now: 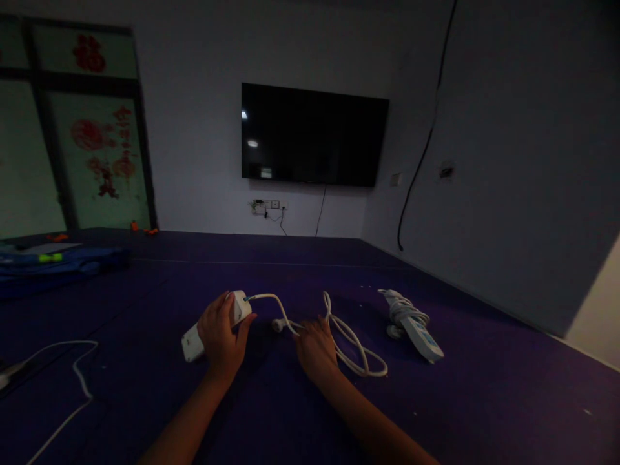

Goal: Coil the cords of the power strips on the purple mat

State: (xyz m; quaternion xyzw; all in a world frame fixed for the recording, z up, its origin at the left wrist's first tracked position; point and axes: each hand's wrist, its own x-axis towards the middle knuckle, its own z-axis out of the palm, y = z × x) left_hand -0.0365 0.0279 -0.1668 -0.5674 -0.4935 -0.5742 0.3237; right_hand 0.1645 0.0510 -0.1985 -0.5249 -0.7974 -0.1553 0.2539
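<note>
A white power strip (194, 343) lies tilted under my left hand (223, 332), whose fingers wrap over its middle and upper end. From that upper end a white cord (358, 349) runs across to my right hand (316, 345) and spreads in loose loops to the right. My right hand is closed on the cord, its fingertips partly hidden. Just left of those fingers the plug (278, 325) rests on the purple floor. Farther right lies a second power strip (420, 337), its own cord wound around it.
Purple matting (271, 413) covers the floor. A thin white cable (80, 374) trails at the left, below blue fabric (92, 261). A television (314, 135) hangs above wall sockets (274, 205). One black cable (421, 161) hangs down the right wall.
</note>
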